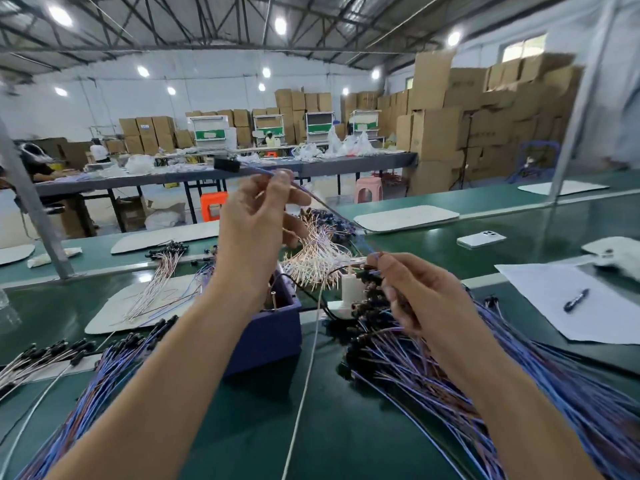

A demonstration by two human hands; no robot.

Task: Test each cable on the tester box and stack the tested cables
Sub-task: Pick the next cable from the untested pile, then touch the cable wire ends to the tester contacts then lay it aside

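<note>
My left hand (pixel 258 223) is raised above the bench and pinches one thin blue cable (pixel 332 211) near its black connector (pixel 227 164), which sticks out to the left. My right hand (pixel 412 292) pinches the same cable lower down, so it runs taut between both hands. The blue tester box (pixel 270 330) stands on the green bench below my left forearm, partly hidden by it. A pile of blue and purple cables (pixel 433 372) lies under my right hand. Another spread of blue cables (pixel 100 379) lies at the lower left.
A bundle of white and pink cables (pixel 318 251) lies behind the box. White mats (pixel 405 218) sit on the green bench (pixel 346 438), with a phone (pixel 481 239) and paper with a pen (pixel 576 299) at the right. A metal post (pixel 31 206) stands left. Cardboard boxes fill the back.
</note>
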